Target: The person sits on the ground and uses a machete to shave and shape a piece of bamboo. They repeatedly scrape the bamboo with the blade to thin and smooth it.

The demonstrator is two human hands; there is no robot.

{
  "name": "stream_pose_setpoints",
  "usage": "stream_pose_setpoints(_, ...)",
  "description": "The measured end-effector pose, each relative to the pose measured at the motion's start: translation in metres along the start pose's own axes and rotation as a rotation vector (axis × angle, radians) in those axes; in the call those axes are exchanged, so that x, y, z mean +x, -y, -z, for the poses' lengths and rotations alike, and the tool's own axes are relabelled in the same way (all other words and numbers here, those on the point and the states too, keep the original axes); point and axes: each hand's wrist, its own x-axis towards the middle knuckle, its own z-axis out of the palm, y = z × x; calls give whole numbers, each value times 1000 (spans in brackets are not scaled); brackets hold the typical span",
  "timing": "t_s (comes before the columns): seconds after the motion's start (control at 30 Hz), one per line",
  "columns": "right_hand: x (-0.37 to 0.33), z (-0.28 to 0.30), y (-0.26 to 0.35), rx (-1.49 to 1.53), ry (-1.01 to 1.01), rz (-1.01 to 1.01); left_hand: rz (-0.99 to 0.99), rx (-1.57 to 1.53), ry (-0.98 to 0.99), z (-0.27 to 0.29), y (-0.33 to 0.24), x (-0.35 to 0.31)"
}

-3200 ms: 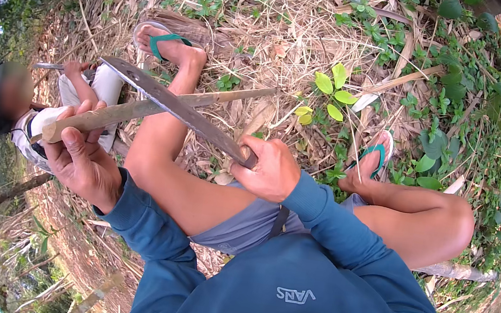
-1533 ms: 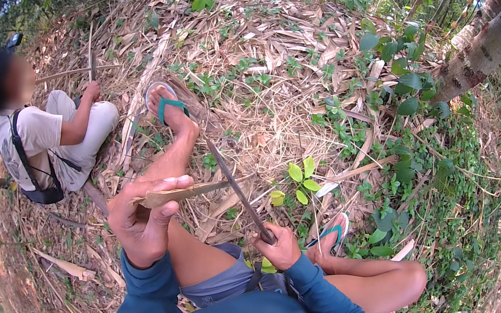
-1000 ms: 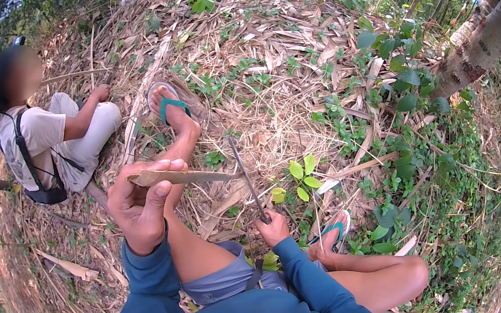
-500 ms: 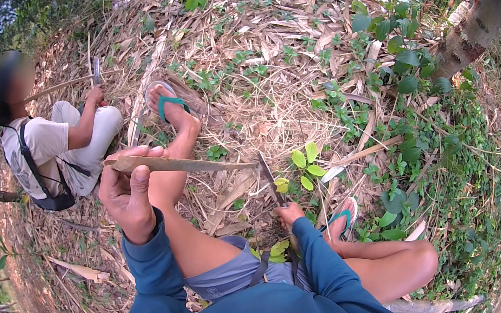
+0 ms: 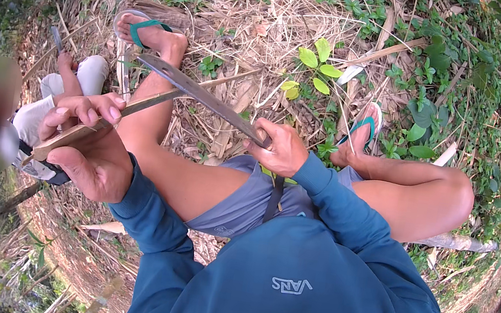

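Note:
My left hand [image 5: 96, 163] grips a long, thin strip of wood or bamboo [image 5: 142, 104] between thumb and fingers. The strip slants up to the right and tapers to a thin far end above my thigh. In my right hand [image 5: 281, 150], in front of my lap, is a machete [image 5: 218, 111] with a dark blade, held by its handle end. Its blade points up and left and crosses the strip near the middle; whether the edge touches the wood I cannot tell.
At the left another person [image 5: 32, 113] sits holding a blade. My sandaled feet [image 5: 146, 32] rest on dry leaf litter [image 5: 241, 40]. A leafy seedling [image 5: 320, 64] grows between them. Green undergrowth [image 5: 423, 110] lies to the right, and a pole [image 5: 456, 242] behind my right knee.
My right hand has lifted the machete from between my legs and swung its blade leftward across the strip. My left hand has moved left, tilting the strip. The view has tilted downward.

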Motion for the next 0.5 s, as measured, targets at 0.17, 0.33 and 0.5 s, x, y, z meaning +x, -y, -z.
stream_pose_setpoints(0.17,17,3,-51,76,-16,-346,-33,16,135,0,-1,3)
stream_pose_setpoints(0.33,-3,12,-6,-4,65,-202,-44,-48,67,8,0,-11)
stream_pose_setpoints(0.5,15,3,-41,-72,-9,-230,29,-134,155,6,0,-1)
